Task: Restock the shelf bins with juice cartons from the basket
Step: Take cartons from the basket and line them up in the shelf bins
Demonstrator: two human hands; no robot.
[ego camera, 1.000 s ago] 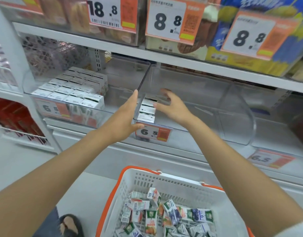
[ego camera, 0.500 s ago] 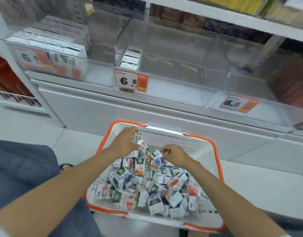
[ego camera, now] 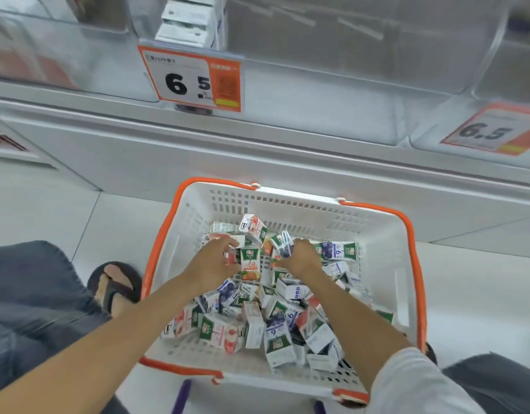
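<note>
The white, orange-rimmed basket [ego camera: 386,264] stands on the floor just near of the shelf base and holds a loose heap of juice cartons [ego camera: 257,324]. The left hand [ego camera: 211,262] curls fingers and thumb round a white-and-red carton [ego camera: 231,258] at the heap's far left, and the right hand [ego camera: 301,258] grips a blue-printed carton [ego camera: 283,245], with an orange-printed carton [ego camera: 251,262] upright between them. Far above, the clear shelf bin [ego camera: 347,70] has white-topped cartons [ego camera: 186,22] at its left end, behind a 6.5 price tag [ego camera: 192,79].
</note>
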